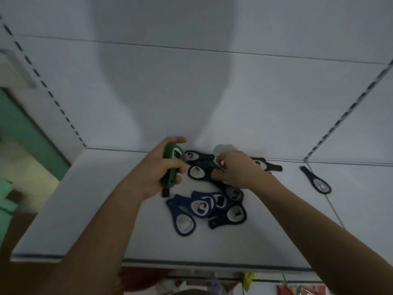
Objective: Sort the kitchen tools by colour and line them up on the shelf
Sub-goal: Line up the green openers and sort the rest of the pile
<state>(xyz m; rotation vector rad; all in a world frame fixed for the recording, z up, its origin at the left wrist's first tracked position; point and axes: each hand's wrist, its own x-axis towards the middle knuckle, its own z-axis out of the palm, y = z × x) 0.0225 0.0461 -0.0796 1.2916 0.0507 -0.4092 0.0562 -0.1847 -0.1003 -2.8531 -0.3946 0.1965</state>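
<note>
Stack of green openers point(172, 165) is gripped in left hand point(157, 169); right hand point(238, 169) is curled over dark opener pile point(212, 205) on white shelf point(106, 199), grasp cannot be told

The scene is dim, with a cold grey-blue tone. A broad soft shadow lies on the far wall point(161, 77) and narrows down toward the shelf point(89, 199). Everything is a little blurred, most at the left edge; the blue bottle openers point(204, 207) are clearest. Straight shelf lines lean near the edges.
</note>
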